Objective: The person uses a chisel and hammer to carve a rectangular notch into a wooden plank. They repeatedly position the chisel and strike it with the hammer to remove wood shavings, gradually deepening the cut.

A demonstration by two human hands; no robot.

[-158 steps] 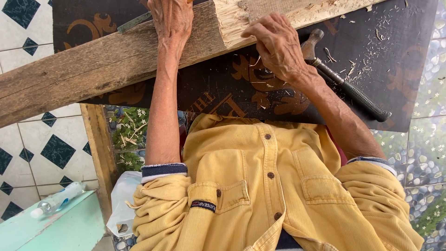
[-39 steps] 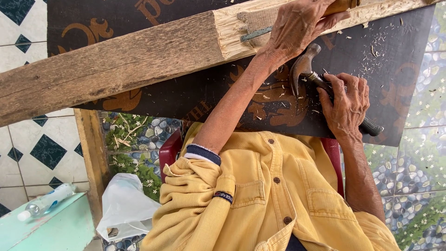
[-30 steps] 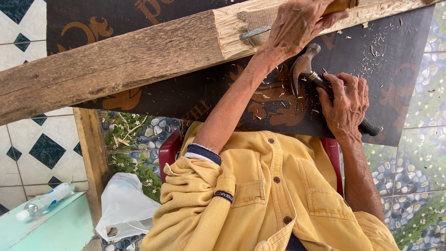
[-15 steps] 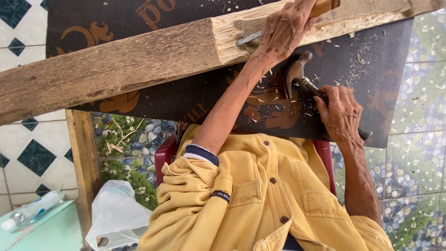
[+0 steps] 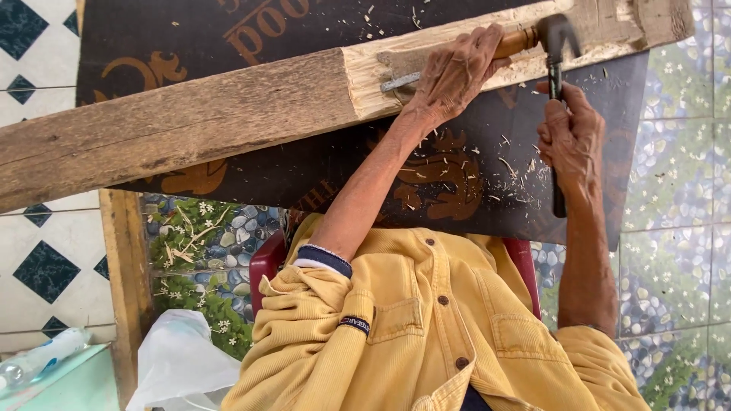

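The left hand (image 5: 457, 76) is closed round a chisel (image 5: 449, 68), its wooden handle poking out beyond the grip and its flat blade lying on the pale cut end of a long wooden beam (image 5: 198, 125). The right hand (image 5: 571, 137) is wrapped round a hammer (image 5: 556, 91), head just above the grip, beside the chisel's butt. The beam looks heavy and stiff; the steel hammer is best held low on its shaft
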